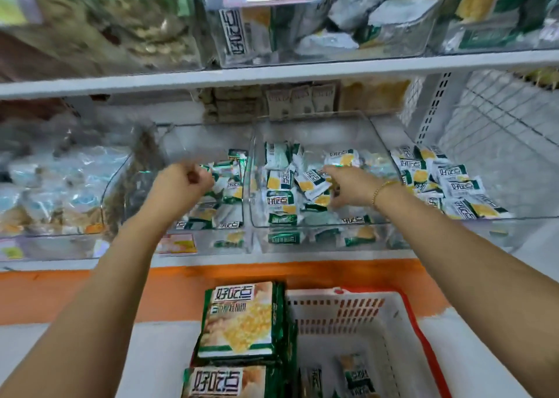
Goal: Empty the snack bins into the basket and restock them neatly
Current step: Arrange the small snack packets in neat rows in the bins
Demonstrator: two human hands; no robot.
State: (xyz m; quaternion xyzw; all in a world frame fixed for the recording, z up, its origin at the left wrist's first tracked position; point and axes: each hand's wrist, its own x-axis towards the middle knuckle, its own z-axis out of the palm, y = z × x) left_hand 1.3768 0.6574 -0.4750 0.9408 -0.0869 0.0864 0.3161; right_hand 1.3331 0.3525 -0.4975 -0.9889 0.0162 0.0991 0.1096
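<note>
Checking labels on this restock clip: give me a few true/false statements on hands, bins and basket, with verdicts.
1. The right hand reaches into the middle bin, among its packets. True.
2. The basket is filled to the rim. False: only a few packets lie at its bottom.
3. A bracelet sits on the left wrist. False: it is on the right wrist.
4. Large bags are stacked to the left of the basket. True.
5. The middle bin is already emptied. False: many packets remain in it.
</note>
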